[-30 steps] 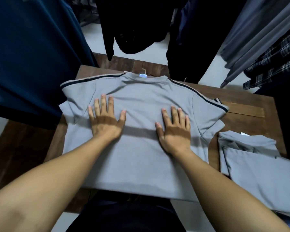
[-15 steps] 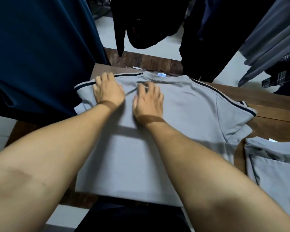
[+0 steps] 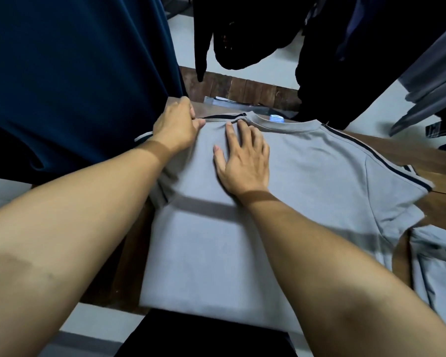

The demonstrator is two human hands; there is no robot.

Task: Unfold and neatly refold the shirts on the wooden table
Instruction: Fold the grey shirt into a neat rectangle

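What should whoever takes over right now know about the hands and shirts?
Left hand: grips the gray T-shirt at its shoulder edge.
Right hand: flat, pressing the T-shirt below the collar.
The T-shirt lies spread on the wooden table; a second gray shirt, apparently folded, lies at its right.
Done: unfolding. Left: the whole refold, seemingly starting at this shoulder.

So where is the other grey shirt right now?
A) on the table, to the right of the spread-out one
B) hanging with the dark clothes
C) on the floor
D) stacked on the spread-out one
A: the second shirt lies on the wooden table at the right edge of view, beside the spread shirt, not on it.
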